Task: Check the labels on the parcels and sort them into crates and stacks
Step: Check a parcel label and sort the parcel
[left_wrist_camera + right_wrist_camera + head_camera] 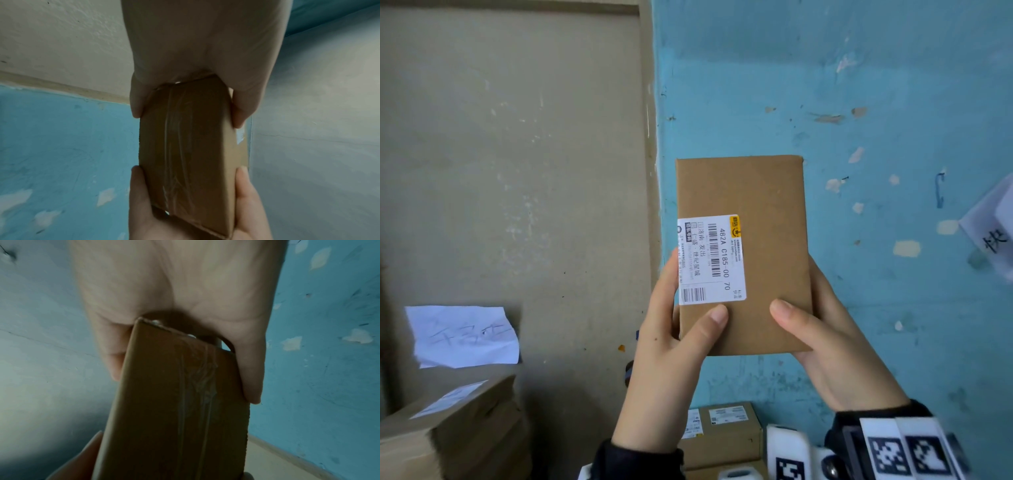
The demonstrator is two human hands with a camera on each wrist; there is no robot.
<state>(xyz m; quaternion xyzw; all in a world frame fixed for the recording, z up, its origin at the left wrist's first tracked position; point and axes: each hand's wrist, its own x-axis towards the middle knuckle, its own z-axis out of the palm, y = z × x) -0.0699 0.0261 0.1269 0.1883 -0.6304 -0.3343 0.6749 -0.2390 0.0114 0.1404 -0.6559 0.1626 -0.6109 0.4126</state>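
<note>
Blue wall (859,85): painted, chipped in many spots; it fills the background right of the beige door (510,137).
Stacked parcels (448,428): brown cartons low at the left, one showing a white label; a handwritten paper sheet (464,337) is stuck on the door above them.
Lower carton (726,431): labelled box below the hands, near the bottom edge.
Held parcel (743,253): flat brown cardboard box, held up in the air in front of the blue wall, long side upright, broad labelled face toward the person.
Handling, judged: looks light, since it is carried by its lower end alone; stiff and square-cornered, so it should not sag. The clear tape seen along its narrow side in the wrist views may be slick; the bare cardboard faces look like better purchase.
Where to take hold, judged: lower half, thumbs in front and fingers behind, clear of the print.
Left hand (674,342): curled round the lower left corner, thumb pressed on the front just under the label.
Right hand (835,342): wrapped round the lower right edge, thumb lying on the front face.
Shipping label (710,260): white with a yellow corner, barcodes, turned sideways; reads 482A C185-00 70.
</note>
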